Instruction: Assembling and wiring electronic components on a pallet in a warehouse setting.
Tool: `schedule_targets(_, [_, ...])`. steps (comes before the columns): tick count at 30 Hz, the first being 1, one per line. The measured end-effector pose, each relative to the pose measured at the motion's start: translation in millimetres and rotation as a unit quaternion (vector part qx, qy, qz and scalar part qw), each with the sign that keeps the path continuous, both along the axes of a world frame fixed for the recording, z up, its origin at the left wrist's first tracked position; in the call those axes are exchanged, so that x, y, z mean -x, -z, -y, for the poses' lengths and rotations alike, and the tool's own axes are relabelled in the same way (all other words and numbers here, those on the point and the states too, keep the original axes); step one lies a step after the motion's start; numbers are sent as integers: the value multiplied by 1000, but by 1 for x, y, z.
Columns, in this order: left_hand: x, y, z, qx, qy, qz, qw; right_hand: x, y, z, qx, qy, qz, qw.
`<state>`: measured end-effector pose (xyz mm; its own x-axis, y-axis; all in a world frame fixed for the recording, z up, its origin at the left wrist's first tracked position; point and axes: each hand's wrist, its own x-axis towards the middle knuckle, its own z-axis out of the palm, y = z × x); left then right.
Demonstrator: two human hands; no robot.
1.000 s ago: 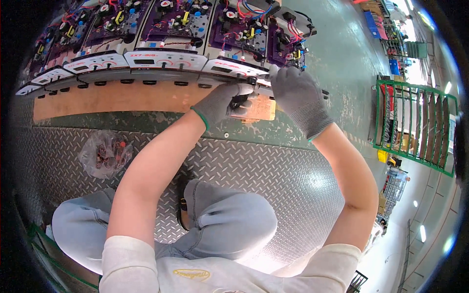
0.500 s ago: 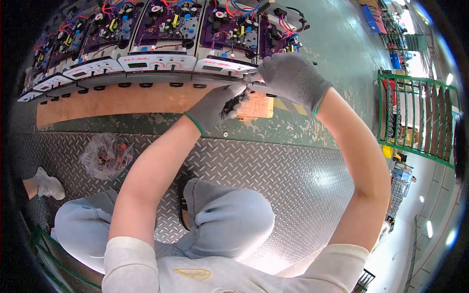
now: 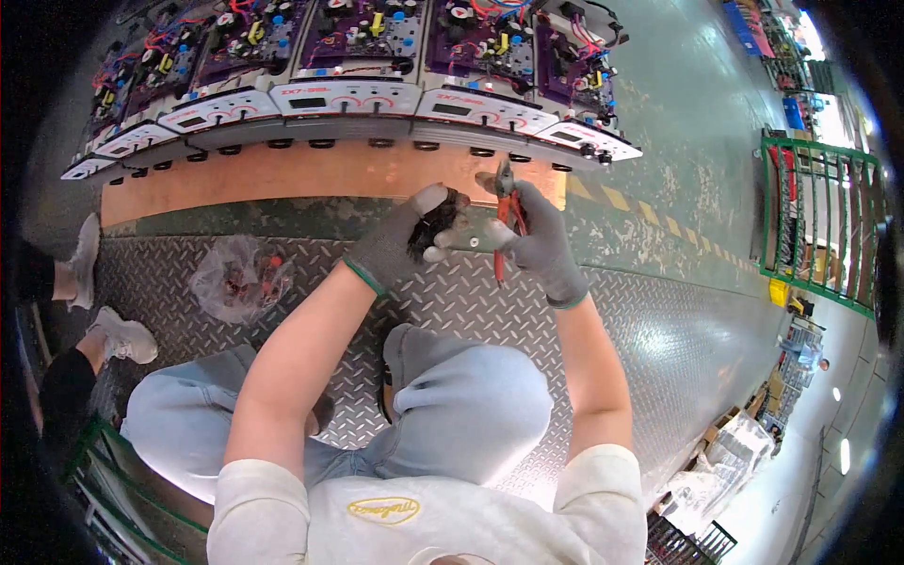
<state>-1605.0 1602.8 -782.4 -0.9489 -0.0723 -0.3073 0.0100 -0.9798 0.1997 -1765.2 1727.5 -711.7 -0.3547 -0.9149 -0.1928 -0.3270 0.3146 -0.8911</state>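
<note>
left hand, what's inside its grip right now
A clump of small dark pieces shows in the left hand. The hand covers the rest, so their number and full shape cannot be seen.

Pale shoes (image 3: 125,337) stand at far left; a yellow bin (image 3: 779,293) sits near a green rack (image 3: 817,147), past a striped floor line (image 3: 647,214)

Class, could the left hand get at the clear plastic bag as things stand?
Probably: the bag lies beside the left forearm with nothing seen covering it, but the left hand holds dark items, so gripping may be awkward.
</note>
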Motion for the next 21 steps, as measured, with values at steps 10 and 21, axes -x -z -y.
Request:
schedule_targets(10, [-133,-85,90,9,-199,-19,980,-50,0,17,32,70,153,985])
schedule_targets(21, [-257,-156,126,130,-101,88,982,-107,-16,93,-26,-185,185,965])
